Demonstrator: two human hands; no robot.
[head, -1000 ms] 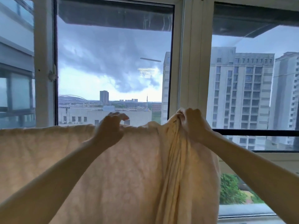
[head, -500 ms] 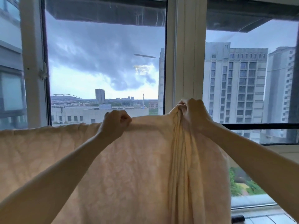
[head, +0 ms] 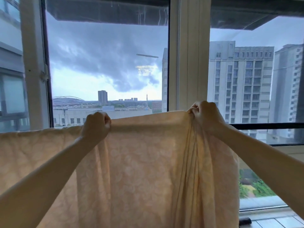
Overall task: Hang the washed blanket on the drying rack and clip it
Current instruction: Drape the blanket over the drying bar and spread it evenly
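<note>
We find the blanket (head: 144, 162) edge running left-right, fingers of left hand (head: 96, 125) and right hand (head: 204, 116) clenched on it; bunching rightward.

I stand at a high-rise flat's laundry window (head: 107, 63), its white frame (head: 189, 55) facing apartment towers (head: 240, 83) far right.
</note>
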